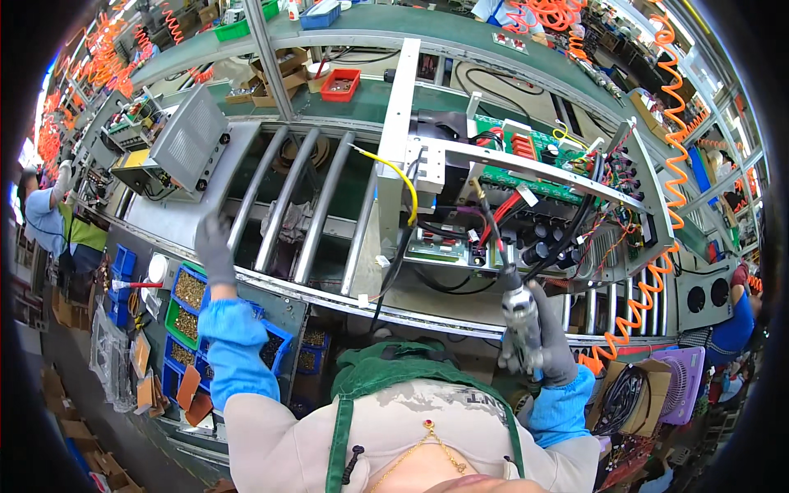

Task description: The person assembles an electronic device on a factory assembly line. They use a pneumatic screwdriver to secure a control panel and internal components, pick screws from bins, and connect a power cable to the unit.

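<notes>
My right hand (555, 333), in a grey glove, is closed around a silver air screwdriver (519, 306). Its long shaft points away from me into an open metal chassis (538, 166) on the conveyor. Inside the chassis sit a green circuit board (526, 182), red and black wires and dark round capacitors. Whether the bit touches a screw is too small to tell. My left hand (215, 251), also gloved, is stretched out over the conveyor's near edge beside a flat metal plate (177, 220). Its fingers are slightly blurred and hold nothing visible.
Bare rollers (283, 197) lie between plate and chassis. A second grey unit (185, 144) stands at the left. Blue and green screw bins (182, 324) sit nearest my left arm. An orange coiled hose (672, 156) hangs at the right. Co-workers (49, 218) are at both sides.
</notes>
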Demonstrator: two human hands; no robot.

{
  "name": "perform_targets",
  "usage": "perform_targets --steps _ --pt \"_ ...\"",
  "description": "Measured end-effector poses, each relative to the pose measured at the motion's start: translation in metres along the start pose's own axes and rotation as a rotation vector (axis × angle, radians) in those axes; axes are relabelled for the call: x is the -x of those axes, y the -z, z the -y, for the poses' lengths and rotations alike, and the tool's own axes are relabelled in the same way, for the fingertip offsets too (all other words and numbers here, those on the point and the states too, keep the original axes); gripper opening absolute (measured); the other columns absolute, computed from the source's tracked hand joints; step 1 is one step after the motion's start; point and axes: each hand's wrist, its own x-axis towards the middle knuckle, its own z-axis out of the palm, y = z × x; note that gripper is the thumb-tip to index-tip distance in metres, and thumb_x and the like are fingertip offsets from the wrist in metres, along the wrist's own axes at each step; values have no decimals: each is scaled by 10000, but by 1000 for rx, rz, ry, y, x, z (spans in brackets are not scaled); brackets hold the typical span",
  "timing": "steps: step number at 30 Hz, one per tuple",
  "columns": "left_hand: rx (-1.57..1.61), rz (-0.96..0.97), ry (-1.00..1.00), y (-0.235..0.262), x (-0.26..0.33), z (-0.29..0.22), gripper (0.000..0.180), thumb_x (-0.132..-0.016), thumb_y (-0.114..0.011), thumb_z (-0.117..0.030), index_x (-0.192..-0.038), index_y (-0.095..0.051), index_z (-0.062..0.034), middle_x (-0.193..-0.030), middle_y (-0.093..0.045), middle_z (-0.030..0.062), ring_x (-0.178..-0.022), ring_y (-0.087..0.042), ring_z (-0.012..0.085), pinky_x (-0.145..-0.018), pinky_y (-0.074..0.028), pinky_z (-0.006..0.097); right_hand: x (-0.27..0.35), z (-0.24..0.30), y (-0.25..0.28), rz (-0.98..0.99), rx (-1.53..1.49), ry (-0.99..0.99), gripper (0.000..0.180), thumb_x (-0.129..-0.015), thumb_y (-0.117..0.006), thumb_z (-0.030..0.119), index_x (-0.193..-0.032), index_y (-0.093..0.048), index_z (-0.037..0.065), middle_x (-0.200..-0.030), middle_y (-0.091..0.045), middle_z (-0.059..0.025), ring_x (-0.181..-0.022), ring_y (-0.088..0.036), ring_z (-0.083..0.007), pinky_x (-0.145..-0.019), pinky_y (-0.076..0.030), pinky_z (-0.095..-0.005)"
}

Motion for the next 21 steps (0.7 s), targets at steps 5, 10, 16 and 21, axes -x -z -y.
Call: perform_targets --steps 5,10,16,21 --pt "416 585 -433 -153 50 -174 288 -978 -503 -199 -1122 -612 26 -1015 -673 111 -938 -634 179 -875 -483 299 -20 7 5 -55 30 50 1190 -595 -826 221 -1529 -89 173 -1116 -560 -203 -695 -652 -242 -563 -589 -359" --pt "16 1090 -556 -245 68 -245 238 -987 -494 -178 -1050 -631 6 -964 -675 82 -922 -628 162 -856 -490 293 -26 11 1 -141 82 59 1155 -587 -795 178 -1526 -122 159 -1230 -514 -172 -702 -649 -217 -570 -611 -347" --pt "-325 1191 -784 -259 51 -245 244 -963 -523 -226 -1044 -644 -31 -942 -676 81 -884 -632 173 -826 -490 302 -27 2 -12 -245 361 89 1011 -646 -735 123 -1520 -226 138 -1213 -548 -130 -830 -578 -129 -717 -509 -288" --pt "-280 1186 -845 -259 49 -244 255 -958 -527 -232 -1034 -651 -22 -928 -685 93 -870 -640 188 -802 -497 314 -22 3 -46 -219 99 50 1026 -685 -733 193 -1529 -150 170 -1024 -591 -171 -766 -623 -191 -647 -557 -329"
